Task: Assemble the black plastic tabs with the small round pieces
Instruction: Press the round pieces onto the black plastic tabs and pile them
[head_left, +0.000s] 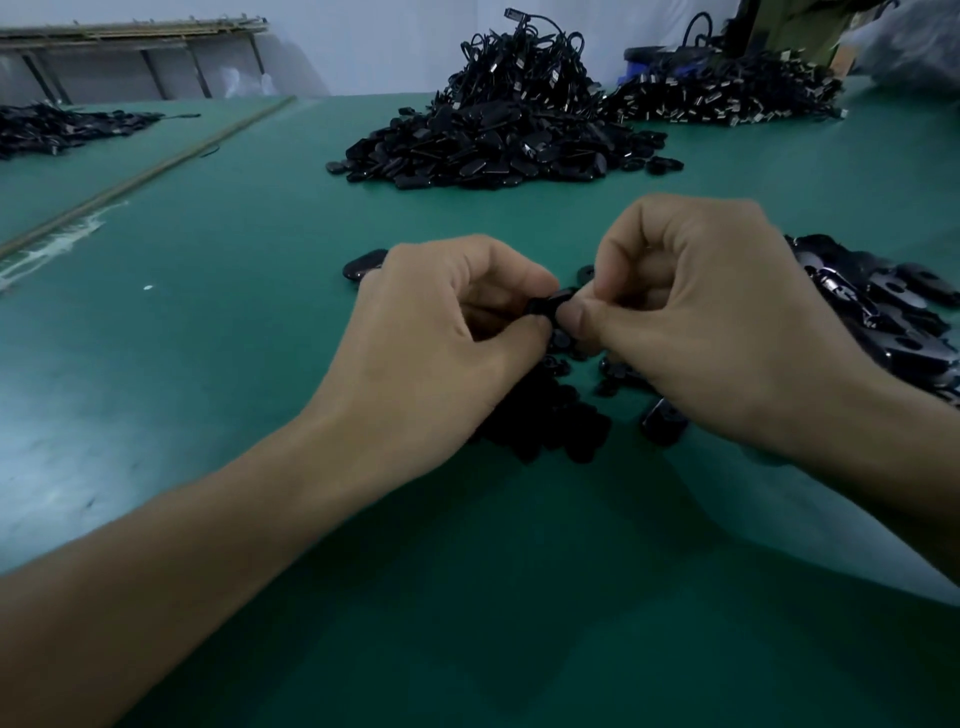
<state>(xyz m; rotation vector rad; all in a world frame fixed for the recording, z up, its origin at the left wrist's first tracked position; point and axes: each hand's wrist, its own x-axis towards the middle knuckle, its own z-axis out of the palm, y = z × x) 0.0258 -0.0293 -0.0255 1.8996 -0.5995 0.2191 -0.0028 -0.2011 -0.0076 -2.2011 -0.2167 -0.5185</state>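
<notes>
**Both hands pinch one black tab**

Over the green table (208, 364), the left hand (441, 332) and right hand (701, 312) pinch a black tab (545, 304) together above small round pieces (550, 415). Farther back sits a big heap of tabs (493, 145).

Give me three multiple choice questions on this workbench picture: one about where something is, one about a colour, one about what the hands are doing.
1. Where is the tall heap of black plastic tabs and cords?
A. Far middle of the flat table mat. B. Under the left forearm. C. On the floor.
2. What colour is the table mat?
A. Red. B. White. C. Green.
3. What are the left hand and right hand doing?
A. Lying flat. B. Pinching one small black plastic piece together. C. Hanging idle.
Answers: 1 A, it rises beyond both hands. 2 C, green shows all round. 3 B, fingertips of both close on the piece.
</notes>
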